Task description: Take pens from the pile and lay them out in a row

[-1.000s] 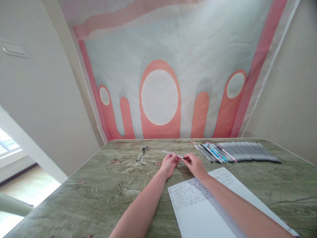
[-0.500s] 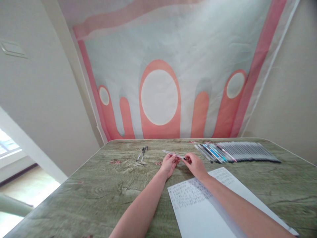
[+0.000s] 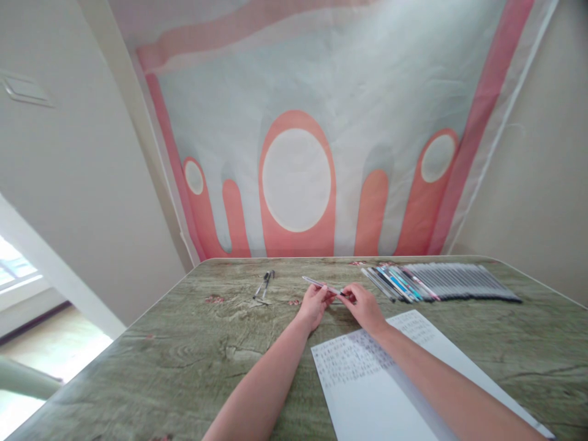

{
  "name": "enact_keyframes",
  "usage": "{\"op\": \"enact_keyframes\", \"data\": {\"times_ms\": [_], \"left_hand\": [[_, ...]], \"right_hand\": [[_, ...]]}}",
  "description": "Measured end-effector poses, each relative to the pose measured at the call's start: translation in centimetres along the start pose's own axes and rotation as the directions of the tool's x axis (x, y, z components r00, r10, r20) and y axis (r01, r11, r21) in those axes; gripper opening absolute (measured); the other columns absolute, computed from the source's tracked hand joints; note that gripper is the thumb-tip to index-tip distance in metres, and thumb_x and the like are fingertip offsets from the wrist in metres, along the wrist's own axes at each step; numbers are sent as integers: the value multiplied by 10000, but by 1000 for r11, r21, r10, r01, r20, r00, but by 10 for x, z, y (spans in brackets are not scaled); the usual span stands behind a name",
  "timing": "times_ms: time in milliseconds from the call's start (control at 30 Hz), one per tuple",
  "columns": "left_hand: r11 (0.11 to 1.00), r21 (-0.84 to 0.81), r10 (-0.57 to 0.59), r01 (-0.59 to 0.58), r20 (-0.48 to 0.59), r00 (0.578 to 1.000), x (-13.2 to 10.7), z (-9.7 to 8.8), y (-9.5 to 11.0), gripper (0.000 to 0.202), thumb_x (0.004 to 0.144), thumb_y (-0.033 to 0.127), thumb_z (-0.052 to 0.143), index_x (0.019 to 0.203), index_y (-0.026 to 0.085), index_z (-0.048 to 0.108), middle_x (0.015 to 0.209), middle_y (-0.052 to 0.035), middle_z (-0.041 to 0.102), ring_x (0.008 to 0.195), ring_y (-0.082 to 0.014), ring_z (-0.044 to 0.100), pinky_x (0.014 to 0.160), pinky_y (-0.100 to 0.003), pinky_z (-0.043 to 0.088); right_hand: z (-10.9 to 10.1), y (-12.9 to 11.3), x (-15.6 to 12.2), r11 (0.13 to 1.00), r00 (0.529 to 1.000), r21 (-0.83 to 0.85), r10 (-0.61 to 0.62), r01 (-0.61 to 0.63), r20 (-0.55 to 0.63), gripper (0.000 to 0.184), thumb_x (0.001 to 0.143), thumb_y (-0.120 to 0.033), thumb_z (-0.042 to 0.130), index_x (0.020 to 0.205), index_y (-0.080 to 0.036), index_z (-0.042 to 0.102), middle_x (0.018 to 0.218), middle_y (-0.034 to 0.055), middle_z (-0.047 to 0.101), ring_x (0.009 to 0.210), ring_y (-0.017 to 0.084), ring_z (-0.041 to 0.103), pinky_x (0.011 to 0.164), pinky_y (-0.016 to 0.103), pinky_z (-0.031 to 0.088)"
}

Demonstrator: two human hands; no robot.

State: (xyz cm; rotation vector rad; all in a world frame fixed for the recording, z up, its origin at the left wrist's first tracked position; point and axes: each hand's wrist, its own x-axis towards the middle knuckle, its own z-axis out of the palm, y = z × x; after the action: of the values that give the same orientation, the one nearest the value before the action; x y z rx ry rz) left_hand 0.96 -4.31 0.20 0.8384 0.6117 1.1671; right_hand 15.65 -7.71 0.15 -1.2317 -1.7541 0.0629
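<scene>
Left hand (image 3: 315, 306): my fingers pinch a slim pen (image 3: 315, 282) along its barrel. Right hand (image 3: 362, 305): my fingertips pinch its dark end. Pen lies aslant over the table (image 3: 184, 367), beyond the written paper (image 3: 367, 404), left of the pen row (image 3: 452, 283).

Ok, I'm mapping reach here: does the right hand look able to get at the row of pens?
Probably yes: the row of pens lies near the right hand, with no object seen between, though that hand pinches a pen the left hand also holds.
</scene>
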Motion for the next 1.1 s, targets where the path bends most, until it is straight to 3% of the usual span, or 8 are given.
{"op": "enact_keyframes", "data": {"times_ms": [433,667,800,1100], "left_hand": [[1000,14,-3,3,23,1000,2,-2,-2,250,673,289,625,813,163,460,744,-28,598,694,-124,572,707,-288,418],[999,-44,-10,7,-54,998,3,-3,-1,253,663,279,634,811,165,463,739,-30,591,699,-116,568,673,-251,419],[999,-45,-20,18,-36,999,1,-3,2,251,664,286,635,805,164,467,752,-38,596,722,-122,571,688,-254,419],[1000,-30,-1,1,0,1000,-1,-3,2,245,681,303,624,794,165,455,757,-28,594,736,-112,570,714,-255,416]], "right_hand": [[0,-1,0,998,998,12,-54,55,-27,182,787,-361,493,763,-188,546,724,32,557,597,136,535,584,259,448],[-1,-5,2,993,995,59,-104,104,-7,133,809,-279,463,851,-194,556,815,42,571,691,145,564,676,276,469],[-1,-5,2,992,993,48,-115,116,-17,152,819,-275,443,864,-197,566,825,48,586,741,159,574,695,287,471],[-3,-8,0,997,997,-10,-73,73,-10,196,839,-309,413,861,-202,576,826,43,606,750,159,580,705,279,454]]}}
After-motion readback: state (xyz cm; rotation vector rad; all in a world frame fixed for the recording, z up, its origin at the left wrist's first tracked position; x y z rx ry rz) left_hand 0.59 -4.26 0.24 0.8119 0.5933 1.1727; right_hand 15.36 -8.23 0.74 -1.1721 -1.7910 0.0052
